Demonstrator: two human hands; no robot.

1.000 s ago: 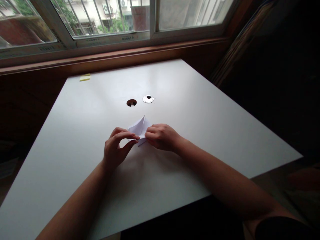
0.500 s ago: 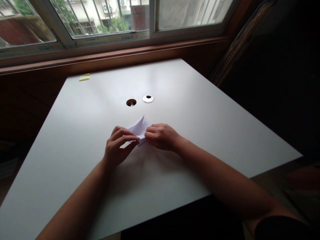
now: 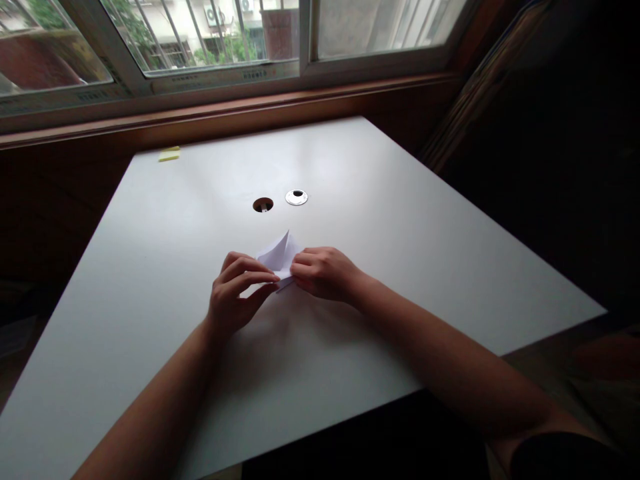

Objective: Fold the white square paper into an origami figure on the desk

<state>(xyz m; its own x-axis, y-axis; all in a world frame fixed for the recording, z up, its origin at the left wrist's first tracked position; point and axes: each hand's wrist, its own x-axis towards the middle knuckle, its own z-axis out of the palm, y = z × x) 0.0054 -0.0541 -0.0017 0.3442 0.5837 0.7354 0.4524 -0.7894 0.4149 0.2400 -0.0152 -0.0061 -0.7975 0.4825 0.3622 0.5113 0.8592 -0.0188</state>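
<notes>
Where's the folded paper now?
In the head view, the paper is just left of centre, held between the left hand and right hand, below the round hole.

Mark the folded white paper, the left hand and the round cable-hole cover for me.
folded white paper (image 3: 275,256): head view, on its left flap
left hand (image 3: 229,295): head view, on its back
round cable-hole cover (image 3: 296,200): head view, below its dark notch

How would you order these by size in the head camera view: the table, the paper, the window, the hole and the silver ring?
1. Table
2. Window
3. Paper, partly hidden
4. Hole and silver ring: they look about alike, so I can't rank them.
</notes>
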